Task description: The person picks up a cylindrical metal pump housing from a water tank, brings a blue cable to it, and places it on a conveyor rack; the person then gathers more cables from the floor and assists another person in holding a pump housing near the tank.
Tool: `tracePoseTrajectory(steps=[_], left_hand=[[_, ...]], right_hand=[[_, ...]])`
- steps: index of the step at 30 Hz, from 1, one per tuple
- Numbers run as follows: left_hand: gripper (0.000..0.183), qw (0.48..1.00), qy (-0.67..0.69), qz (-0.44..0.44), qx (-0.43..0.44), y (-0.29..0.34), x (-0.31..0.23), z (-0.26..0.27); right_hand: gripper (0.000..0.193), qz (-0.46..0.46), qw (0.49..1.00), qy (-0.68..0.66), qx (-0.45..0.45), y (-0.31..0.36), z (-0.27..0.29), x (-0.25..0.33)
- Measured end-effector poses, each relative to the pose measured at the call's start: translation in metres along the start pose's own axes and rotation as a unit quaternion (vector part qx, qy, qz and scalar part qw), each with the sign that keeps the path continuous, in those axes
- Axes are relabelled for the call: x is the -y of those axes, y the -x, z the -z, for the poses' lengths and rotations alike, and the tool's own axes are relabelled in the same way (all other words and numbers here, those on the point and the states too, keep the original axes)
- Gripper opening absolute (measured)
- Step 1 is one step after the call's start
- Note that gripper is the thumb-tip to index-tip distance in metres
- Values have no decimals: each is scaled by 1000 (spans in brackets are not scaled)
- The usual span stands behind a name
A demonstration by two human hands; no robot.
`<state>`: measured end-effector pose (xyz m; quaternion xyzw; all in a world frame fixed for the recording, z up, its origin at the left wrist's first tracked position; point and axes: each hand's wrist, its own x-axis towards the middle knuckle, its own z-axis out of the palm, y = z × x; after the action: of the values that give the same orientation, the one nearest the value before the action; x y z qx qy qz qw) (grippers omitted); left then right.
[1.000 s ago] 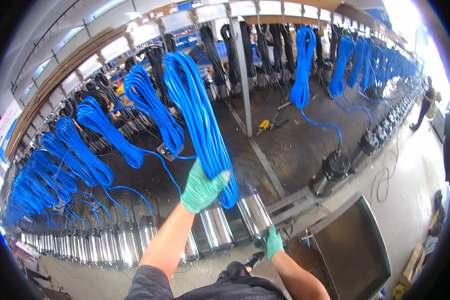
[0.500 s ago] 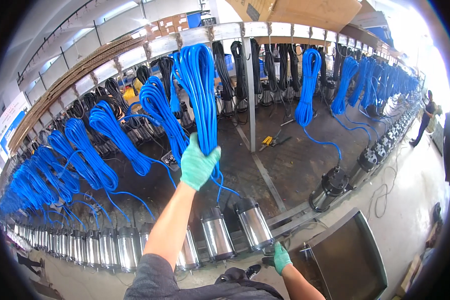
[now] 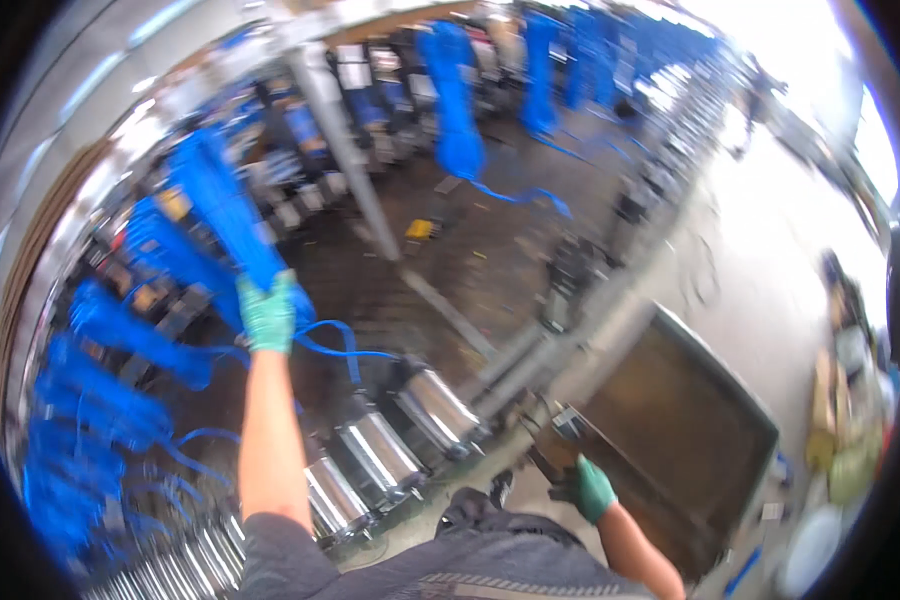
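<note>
Nearest is the person's dark shirt (image 3: 490, 565), with a dark shoe (image 3: 502, 487) showing just beyond it. The right hand (image 3: 595, 490), in a green glove, hangs out to the right over the near side of a brown metal bin (image 3: 690, 400) with a raised rim; its fingers blur into a dark patch, so whether they are spread, pressed together or pinching something cannot be told. To the left of the bin, shiny metal cylinders (image 3: 438, 408) with dark caps stand tilted in a row along the edge of a dark table (image 3: 450, 265). Farther out over that table, the left hand (image 3: 268, 315), gloved in green too, has its fingers wrapped around the lower part of a long coil of blue cable (image 3: 220, 205), which slants up and leftward from the grip toward the overhead rail. A loose blue lead (image 3: 345, 345) runs from beside this hand toward the cylinders. Other blue coils (image 3: 120, 335) hang to the left. Beyond lie a small yellow object (image 3: 422, 229) on the table, a grey upright post (image 3: 345, 150), more hanging blue bundles (image 3: 455, 100) and, far off at right, a blurred figure (image 3: 755, 105).
</note>
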<state>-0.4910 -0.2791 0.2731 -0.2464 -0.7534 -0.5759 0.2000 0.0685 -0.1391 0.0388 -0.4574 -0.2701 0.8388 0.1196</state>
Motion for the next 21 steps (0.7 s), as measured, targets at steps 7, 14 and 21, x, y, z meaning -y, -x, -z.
tracePoseTrajectory(steps=[7, 14, 21], left_hand=[[61, 987, -112, -113, -12, 94, -4, -16], [26, 905, 137, -28, 402, 292, -118, -120], [28, 783, 193, -180, 563, 419, -122, -255]], right_hand=[[38, 135, 976, -47, -165, 58, 64, -24], [26, 289, 861, 16, -418, 108, 137, -57], [29, 259, 761, 201, -560, 165, 203, -119]])
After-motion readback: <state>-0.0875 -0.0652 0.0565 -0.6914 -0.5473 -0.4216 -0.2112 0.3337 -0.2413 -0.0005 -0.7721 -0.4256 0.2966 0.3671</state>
